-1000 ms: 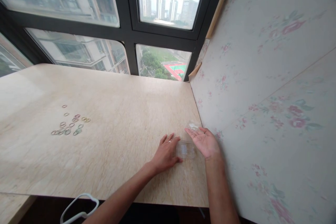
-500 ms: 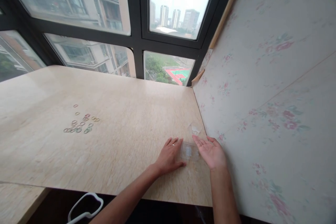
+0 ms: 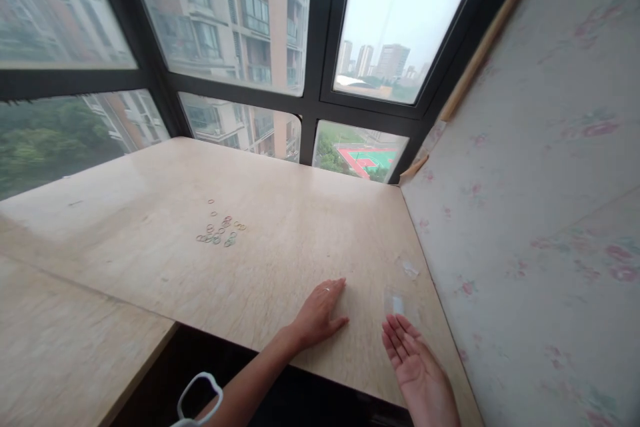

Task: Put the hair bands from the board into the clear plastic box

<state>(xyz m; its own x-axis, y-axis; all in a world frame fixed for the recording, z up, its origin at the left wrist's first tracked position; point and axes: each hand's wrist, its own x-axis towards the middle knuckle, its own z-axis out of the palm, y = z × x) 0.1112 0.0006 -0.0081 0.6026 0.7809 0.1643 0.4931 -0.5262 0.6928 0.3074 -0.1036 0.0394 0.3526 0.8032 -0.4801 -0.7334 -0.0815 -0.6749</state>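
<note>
- Rings (image 3: 217,240), small, round, multicoloured: loose, seemingly ungathered, beyond palm-down, spread, apparently empty left hand (image 3: 320,313)
- Box (image 3: 397,305), clear plastic: just ahead of palm-up, opened, empty right hand (image 3: 417,361)

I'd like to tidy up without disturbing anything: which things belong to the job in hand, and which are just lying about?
Likely in the job:
clear plastic box, by the right hand's fingertips
clear plastic piece, just beyond it
small coloured rings, loosely clustered, possibly too

Apparently just lying about:
white looped object, bottom of the picture
</note>
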